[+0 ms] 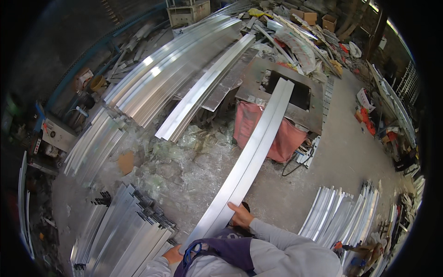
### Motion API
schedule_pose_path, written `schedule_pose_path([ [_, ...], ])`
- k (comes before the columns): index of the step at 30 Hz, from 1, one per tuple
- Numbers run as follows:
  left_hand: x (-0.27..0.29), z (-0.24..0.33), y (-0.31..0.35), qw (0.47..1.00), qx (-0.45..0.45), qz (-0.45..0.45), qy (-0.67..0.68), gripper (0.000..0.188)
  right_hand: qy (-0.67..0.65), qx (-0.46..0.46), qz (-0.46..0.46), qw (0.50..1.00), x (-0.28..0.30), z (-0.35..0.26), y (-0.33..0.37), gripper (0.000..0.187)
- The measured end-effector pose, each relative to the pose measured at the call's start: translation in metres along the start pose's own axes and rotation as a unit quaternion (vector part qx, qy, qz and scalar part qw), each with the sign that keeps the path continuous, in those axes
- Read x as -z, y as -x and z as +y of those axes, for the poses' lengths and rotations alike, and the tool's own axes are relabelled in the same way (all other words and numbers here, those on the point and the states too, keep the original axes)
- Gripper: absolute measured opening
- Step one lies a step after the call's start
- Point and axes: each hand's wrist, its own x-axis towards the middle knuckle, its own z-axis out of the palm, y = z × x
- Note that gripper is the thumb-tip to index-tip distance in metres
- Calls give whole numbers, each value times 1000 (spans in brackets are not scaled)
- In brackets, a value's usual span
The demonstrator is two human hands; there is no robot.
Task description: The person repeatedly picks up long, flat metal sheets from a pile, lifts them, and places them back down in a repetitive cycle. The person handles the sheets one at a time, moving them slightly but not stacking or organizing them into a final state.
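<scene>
A long silver aluminium profile reaches from my body up to a metal-topped table, its far end over the dark opening in that top. A dark seam runs along its length; I cannot tell whether it is one piece or two side by side. My right hand is closed around its right edge, thumb on top and the fingers mostly underneath. Low at the near end, my left hand grips the profile's left side, its fingertips partly hidden. A red cloth hangs from the table beneath the profile.
Long profiles lie in a large stack at the far left, with a shorter pair beside it. Bundles of profiles stand near left and near right. Crumpled clear plastic film covers the floor left of me. Scrap is heaped behind the table.
</scene>
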Motion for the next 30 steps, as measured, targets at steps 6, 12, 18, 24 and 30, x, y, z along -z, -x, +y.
schedule_pose_path([
  [6, 31, 77, -7, 995, -1, 79, -53, 59, 3, 12, 1, 1000, -50, -31, -55, 52],
  [12, 66, 169, -44, 953, -82, 256, -137, 59, 7, 13, 17, 1000, -114, -102, -142, 50],
  [18, 75, 69, -48, 749, -34, 501, -432, 49, -4, 58, 16, 998, -166, -164, -260, 54],
  [24, 81, 133, 22, 825, 29, 426, -370, 93, -3, 84, 88, 993, -186, -221, -350, 52],
  [30, 174, 137, -28, 798, 55, 438, -410, 81, -19, 66, 33, 997, -201, -246, -428, 60],
])
